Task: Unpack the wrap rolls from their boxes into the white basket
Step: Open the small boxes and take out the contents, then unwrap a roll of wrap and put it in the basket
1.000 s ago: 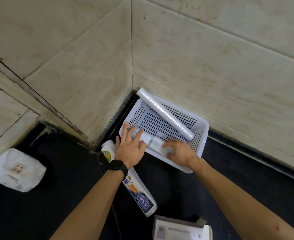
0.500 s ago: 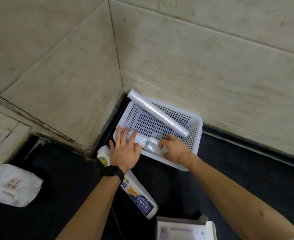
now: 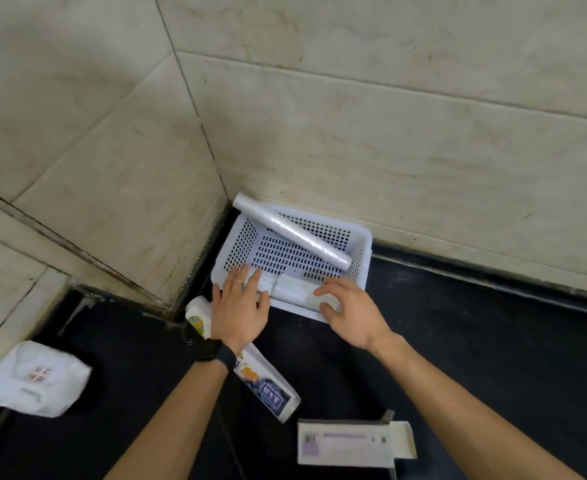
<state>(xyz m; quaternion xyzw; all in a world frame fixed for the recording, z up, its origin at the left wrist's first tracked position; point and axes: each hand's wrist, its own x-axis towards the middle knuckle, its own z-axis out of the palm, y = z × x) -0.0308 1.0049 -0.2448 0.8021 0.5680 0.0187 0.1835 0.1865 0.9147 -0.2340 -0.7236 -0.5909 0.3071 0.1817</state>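
The white perforated basket (image 3: 364, 237) sits on the dark floor in the wall corner. One long clear wrap roll (image 3: 292, 235) lies diagonally in it, its far end propped on the back left rim. A second wrap roll (image 3: 292, 289) lies along the basket's near wall. My left hand (image 3: 240, 310) rests flat on its left end, fingers spread. My right hand (image 3: 347, 310) curls over its right end with fingers and thumb. An opened white box (image 3: 347, 445) lies near the bottom edge. A colourfully printed box (image 3: 261, 379) lies under my left wrist.
A crumpled white bag (image 3: 39, 379) sits on the floor at the left. Beige tiled walls close in behind and to the left of the basket. Dark floor stretches to the right of the basket.
The second roll has settled lower along the basket's near wall. My right hand slid toward the roll's right end. My left hand stayed flat on the left end.
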